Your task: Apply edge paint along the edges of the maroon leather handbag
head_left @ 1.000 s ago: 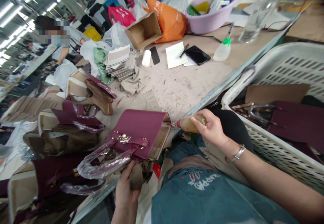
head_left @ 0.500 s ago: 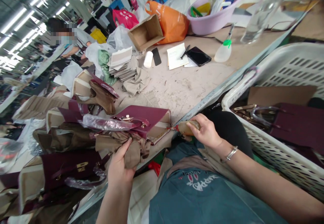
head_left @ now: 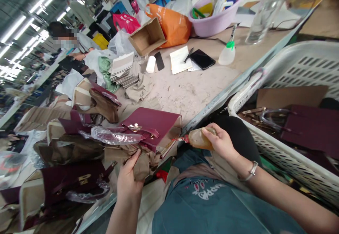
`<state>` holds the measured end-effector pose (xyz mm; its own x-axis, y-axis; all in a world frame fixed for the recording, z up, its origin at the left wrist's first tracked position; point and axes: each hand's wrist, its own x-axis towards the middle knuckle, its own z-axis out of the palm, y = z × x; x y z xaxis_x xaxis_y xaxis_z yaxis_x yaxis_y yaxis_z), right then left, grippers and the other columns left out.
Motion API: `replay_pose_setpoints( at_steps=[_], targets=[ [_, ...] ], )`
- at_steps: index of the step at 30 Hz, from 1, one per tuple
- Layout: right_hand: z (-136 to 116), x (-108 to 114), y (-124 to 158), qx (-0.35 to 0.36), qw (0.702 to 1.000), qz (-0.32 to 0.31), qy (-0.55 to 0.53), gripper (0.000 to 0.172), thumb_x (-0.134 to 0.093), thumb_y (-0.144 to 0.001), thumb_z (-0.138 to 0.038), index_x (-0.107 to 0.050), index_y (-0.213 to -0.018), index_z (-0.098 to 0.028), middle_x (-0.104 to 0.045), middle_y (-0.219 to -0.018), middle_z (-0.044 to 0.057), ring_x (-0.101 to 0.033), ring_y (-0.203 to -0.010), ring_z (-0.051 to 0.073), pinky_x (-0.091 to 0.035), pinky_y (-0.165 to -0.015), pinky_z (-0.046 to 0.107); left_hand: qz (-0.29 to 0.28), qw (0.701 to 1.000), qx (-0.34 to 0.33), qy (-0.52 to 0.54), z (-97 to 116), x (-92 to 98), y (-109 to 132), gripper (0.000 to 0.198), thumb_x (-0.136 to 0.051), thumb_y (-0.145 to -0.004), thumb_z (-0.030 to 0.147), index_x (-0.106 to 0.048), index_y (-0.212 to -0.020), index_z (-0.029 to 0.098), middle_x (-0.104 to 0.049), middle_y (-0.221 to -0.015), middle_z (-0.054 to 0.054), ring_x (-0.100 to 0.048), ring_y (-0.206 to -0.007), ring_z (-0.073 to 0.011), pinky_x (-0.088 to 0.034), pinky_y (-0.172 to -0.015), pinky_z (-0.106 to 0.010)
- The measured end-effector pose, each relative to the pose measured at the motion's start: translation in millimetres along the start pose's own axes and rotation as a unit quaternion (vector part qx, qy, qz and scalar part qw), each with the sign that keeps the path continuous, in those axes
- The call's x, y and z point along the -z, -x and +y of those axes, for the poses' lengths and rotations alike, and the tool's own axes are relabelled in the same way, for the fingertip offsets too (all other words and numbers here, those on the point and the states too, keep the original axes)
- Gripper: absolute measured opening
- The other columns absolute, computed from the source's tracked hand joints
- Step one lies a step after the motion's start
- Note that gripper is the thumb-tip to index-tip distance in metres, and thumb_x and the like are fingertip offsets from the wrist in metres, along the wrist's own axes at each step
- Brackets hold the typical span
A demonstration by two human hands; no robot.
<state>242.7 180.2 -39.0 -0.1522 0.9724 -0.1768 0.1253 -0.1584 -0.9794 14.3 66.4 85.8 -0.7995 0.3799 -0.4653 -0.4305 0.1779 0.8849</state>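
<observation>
A burgundy handbag [head_left: 156, 123] lies at the table's near edge, its clasp up and its handle [head_left: 113, 137] wrapped in clear plastic. Brown lining cloth [head_left: 144, 161] bunches out of its near side. My left hand [head_left: 131, 172] grips that lining, thumb on top and the other fingers hidden beneath. In my right hand [head_left: 218, 138] is a squeeze bottle [head_left: 200, 138] of amber liquid with a red nozzle. The bottle is tilted sideways, and its tip points left at the bag's open side edge. Whether the tip touches the edge I cannot tell.
More burgundy bags [head_left: 71, 181] crowd the left. A white plastic basket [head_left: 243, 112] with bags stands at the right. Farther back on the table [head_left: 185, 89] are a phone [head_left: 202, 59], a notepad [head_left: 180, 59], a green-capped bottle [head_left: 227, 54], a cardboard box [head_left: 148, 38] and a lilac basin [head_left: 215, 25].
My right hand has shifted slightly right and down with the bottle, showing more of it. The nozzle now lies over the bag's side edge. My left hand keeps its grip on the lining.
</observation>
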Motion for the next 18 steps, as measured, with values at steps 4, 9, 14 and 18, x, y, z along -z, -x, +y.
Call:
replay_pose_setpoints(
  at_steps=[4,9,14,18],
  targets=[
    [0.9,-1.4,5.0,0.006,1.0,0.015,0.016,0.031,-0.058,-0.079,-0.05,-0.056,-0.076,-0.019,-0.052,-0.062,-0.003,-0.048,-0.059,0.012,-0.037,-0.053,0.024,0.005,0.999,-0.012,0.032,-13.0,13.4,4.3,0.019,-0.068,-0.071,0.011,-0.07,-0.089,0.015,-0.072,-0.079,-0.001,-0.069,-0.073,-0.0165,-0.057,-0.076,-0.031],
    [7.9,-11.1,3.4,0.067,0.996,0.022,0.053,0.03,-0.057,-0.08,-0.049,-0.057,-0.075,-0.019,-0.053,-0.06,-0.002,-0.049,-0.055,0.013,-0.038,-0.049,0.025,0.009,0.998,-0.007,0.059,-19.5,26.7,9.9,0.025,-0.069,-0.071,0.009,-0.069,-0.094,0.018,-0.072,-0.082,0.001,-0.069,-0.072,-0.0152,-0.057,-0.079,-0.032],
    [12.2,-16.5,-4.4,0.188,0.969,0.056,0.151,0.024,-0.057,-0.084,-0.043,-0.058,-0.077,-0.02,-0.059,-0.07,0.002,-0.054,-0.064,0.016,-0.044,-0.057,0.028,-0.003,0.998,-0.01,0.066,-16.7,31.3,11.4,0.025,-0.069,-0.072,0.011,-0.069,-0.096,0.018,-0.072,-0.081,0.0,-0.069,-0.073,-0.0157,-0.056,-0.079,-0.031],
    [4.9,-17.3,-7.1,0.27,0.945,0.024,0.185,0.018,-0.056,-0.086,-0.037,-0.057,-0.081,-0.02,-0.058,-0.076,0.004,-0.056,-0.07,0.018,-0.047,-0.064,0.031,-0.002,0.999,-0.012,0.05,-8.9,28.9,9.0,0.02,-0.068,-0.071,0.013,-0.069,-0.091,0.015,-0.072,-0.081,-0.003,-0.07,-0.074,-0.0186,-0.058,-0.072,-0.03]
  ],
)
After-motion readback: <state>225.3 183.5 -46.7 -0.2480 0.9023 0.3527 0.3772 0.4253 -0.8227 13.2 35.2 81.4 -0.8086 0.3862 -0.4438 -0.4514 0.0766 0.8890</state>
